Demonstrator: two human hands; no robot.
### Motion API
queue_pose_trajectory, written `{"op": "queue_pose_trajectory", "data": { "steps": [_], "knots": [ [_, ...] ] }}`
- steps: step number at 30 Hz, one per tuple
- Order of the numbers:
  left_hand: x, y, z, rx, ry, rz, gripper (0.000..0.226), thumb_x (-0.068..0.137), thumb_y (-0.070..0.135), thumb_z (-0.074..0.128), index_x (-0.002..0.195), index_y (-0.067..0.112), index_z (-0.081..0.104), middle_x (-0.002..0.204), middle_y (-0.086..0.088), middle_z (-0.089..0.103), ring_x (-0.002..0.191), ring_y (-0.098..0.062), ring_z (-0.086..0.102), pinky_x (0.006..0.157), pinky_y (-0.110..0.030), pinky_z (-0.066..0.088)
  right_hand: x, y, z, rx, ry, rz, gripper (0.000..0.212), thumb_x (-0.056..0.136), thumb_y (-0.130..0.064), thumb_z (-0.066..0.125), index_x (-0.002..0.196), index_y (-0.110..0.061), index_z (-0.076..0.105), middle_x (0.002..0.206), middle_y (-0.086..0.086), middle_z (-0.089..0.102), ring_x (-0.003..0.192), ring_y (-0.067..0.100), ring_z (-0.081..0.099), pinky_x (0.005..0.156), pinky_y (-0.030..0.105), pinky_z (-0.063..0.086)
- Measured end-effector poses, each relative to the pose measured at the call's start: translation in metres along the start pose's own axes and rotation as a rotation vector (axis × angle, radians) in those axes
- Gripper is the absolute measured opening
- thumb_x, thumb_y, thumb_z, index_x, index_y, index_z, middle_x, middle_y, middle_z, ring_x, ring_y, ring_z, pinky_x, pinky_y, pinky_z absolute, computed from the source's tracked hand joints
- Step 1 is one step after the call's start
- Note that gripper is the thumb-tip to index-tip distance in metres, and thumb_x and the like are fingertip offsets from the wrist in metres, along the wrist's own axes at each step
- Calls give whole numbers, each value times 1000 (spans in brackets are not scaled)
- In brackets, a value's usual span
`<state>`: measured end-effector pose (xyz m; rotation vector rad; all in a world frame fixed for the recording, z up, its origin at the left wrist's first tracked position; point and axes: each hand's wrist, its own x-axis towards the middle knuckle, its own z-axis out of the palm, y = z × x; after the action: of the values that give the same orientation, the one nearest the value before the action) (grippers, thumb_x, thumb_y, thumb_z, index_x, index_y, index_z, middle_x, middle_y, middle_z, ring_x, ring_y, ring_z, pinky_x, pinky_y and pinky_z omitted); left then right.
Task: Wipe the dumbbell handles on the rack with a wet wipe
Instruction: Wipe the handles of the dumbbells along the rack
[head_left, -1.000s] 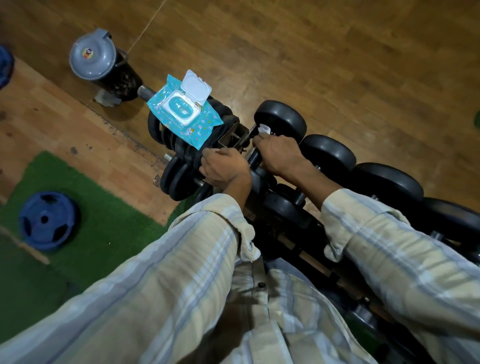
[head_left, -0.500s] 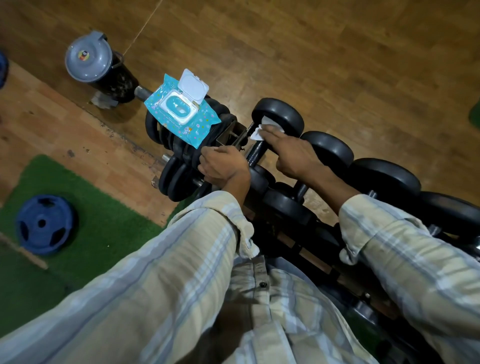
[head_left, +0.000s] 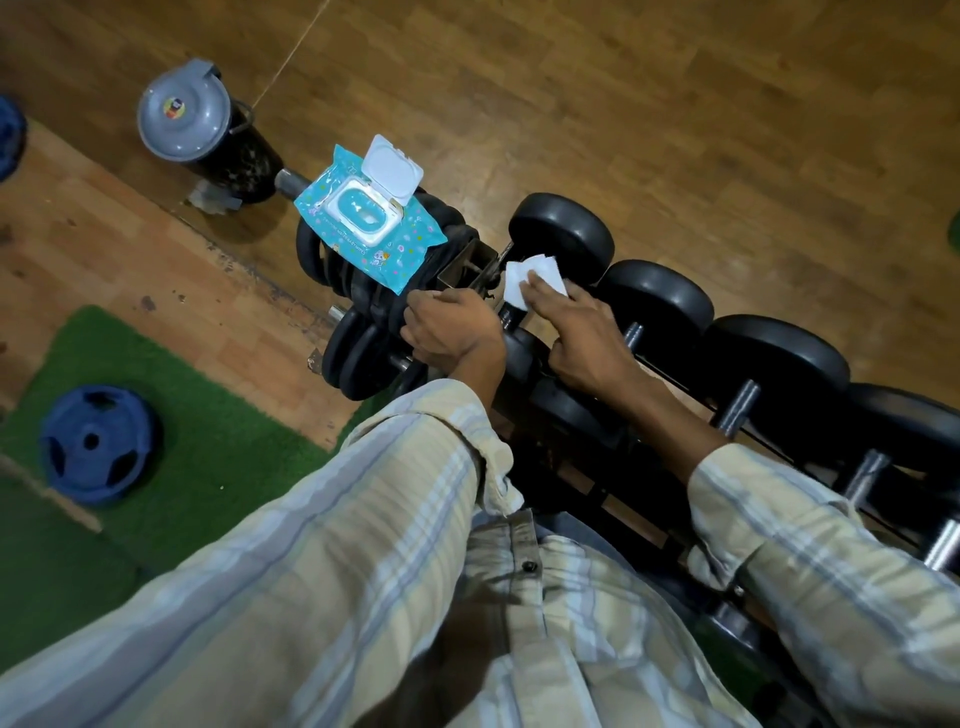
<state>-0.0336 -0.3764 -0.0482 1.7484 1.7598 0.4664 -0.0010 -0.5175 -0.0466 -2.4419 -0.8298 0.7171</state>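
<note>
Black dumbbells lie in a row on a dark rack (head_left: 587, 483). The leftmost dumbbell (head_left: 563, 231) has a dark handle (head_left: 506, 318) that shows just below the wipe. My right hand (head_left: 584, 335) holds a white wet wipe (head_left: 535, 278) under its fingertips. The wipe lies over the far end of that handle, against the dumbbell's far head. My left hand (head_left: 449, 332) sits with fingers curled over the rack's left end, beside the handle. A blue wet-wipe pack (head_left: 363, 226) with its white lid flipped up rests on a stack of black plates.
Black weight plates (head_left: 353, 353) hang off the rack's left end. A black bin with a grey lid (head_left: 182, 117) stands on the wooden floor behind. A blue weight plate (head_left: 98, 444) lies on green turf at the left. More dumbbells (head_left: 779, 358) continue rightwards.
My right hand slid the wipe along the first handle from its near part to the far head, and more of the wipe now shows. My left hand stayed put.
</note>
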Motion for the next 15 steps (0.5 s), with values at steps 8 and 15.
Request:
{"op": "queue_pose_trajectory", "data": {
  "steps": [8,15],
  "knots": [
    [0,0,2,-3,22,7,19,90,20,52,100,10,65,108,-12,67,110,-35,57,87,-42,44,28,-30,19,572,-24,302,100,84,-1,48,162,-20,-12,171,7,-9,155,28,17,116,42,32],
    [1,-1,3,-6,13,16,17,90,20,53,98,12,65,108,-12,67,109,-35,57,87,-42,44,49,-47,10,1167,263,585,46,77,4,48,119,-13,59,83,8,53,71,22,49,58,34,40]
  ]
}}
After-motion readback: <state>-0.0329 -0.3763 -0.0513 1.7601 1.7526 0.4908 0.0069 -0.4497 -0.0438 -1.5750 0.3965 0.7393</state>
